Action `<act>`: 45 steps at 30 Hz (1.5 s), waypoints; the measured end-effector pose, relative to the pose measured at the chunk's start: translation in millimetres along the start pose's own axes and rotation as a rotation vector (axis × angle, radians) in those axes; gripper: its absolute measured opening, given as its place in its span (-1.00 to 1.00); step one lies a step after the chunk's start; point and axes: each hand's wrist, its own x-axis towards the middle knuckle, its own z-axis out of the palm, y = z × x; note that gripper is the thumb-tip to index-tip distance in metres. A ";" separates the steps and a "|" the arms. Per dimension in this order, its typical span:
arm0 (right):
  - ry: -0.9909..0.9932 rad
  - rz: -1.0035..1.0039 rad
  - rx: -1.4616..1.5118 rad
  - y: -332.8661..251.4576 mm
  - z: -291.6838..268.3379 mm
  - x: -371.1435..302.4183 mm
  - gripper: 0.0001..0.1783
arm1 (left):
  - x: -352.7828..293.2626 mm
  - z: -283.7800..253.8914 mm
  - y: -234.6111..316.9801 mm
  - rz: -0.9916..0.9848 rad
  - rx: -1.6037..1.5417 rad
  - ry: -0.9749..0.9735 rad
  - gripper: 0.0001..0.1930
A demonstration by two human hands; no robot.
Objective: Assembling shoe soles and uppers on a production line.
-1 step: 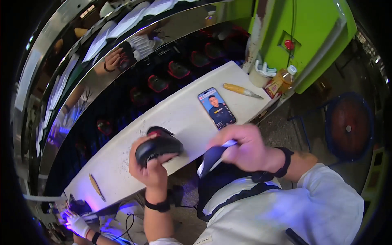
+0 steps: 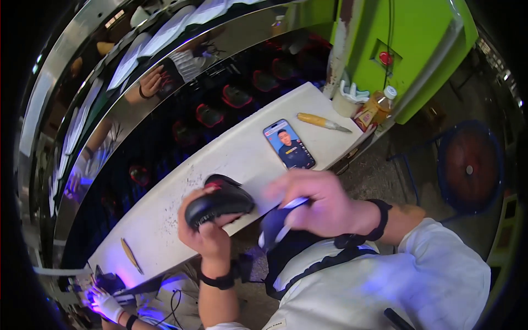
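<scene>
My left hand (image 2: 206, 239) is wrapped round a black shoe (image 2: 220, 204), lifted over the front edge of the white worktable (image 2: 187, 170). A patch of red shows at the shoe's far side, and its opening is partly hidden by my fingers. To the right of it, my right hand (image 2: 322, 206) is closed on a shiny, curved piece (image 2: 269, 226) with a dark middle and bright edges. Motion blurs this piece, so I cannot make out its kind. A gap separates it from the shoe.
On the table lie a lit phone (image 2: 290, 146), a yellow-handled knife (image 2: 323, 122) and a thin yellowish tool (image 2: 131, 256). A white cup (image 2: 347, 104) and a bottle (image 2: 378, 107) stand by the green panel (image 2: 423, 33). Another person's gloved hand (image 2: 105, 303) works at lower left.
My left hand has shifted slightly right with the shoe. My right hand has moved a little left, and the curved piece has swung slightly down and left.
</scene>
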 end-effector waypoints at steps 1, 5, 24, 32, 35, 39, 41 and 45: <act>-0.025 -0.032 -0.048 -4.2 4.0 7.0 -0.58 | -11.7 7.1 -4.8 -0.014 -0.015 -0.001 -0.18; -0.140 0.080 0.115 6.2 -2.5 11.2 -0.55 | -26.6 5.9 -2.1 0.108 0.157 -0.291 -0.43; -0.151 0.101 -0.114 -5.6 -21.3 -21.9 -0.59 | -64.8 17.1 67.1 0.049 0.416 -0.311 -0.60; -0.283 0.032 -0.093 -6.7 -22.3 -28.8 -0.57 | -76.4 5.2 73.7 0.051 0.433 -0.402 -0.59; -0.287 0.052 -0.061 -7.4 -24.9 -30.3 -0.60 | -76.0 8.7 73.5 0.062 0.394 -0.410 -0.61; -0.282 0.093 0.003 -4.1 -27.2 -32.1 -0.61 | -76.4 12.7 73.6 0.045 0.399 -0.409 -0.62; -0.275 0.069 0.067 1.0 -27.5 -31.2 -0.61 | -76.6 14.1 70.7 0.055 0.374 -0.400 -0.60; -0.315 0.103 0.091 1.0 -35.9 -26.9 -0.57 | -66.5 19.8 69.4 0.041 0.332 -0.352 -0.63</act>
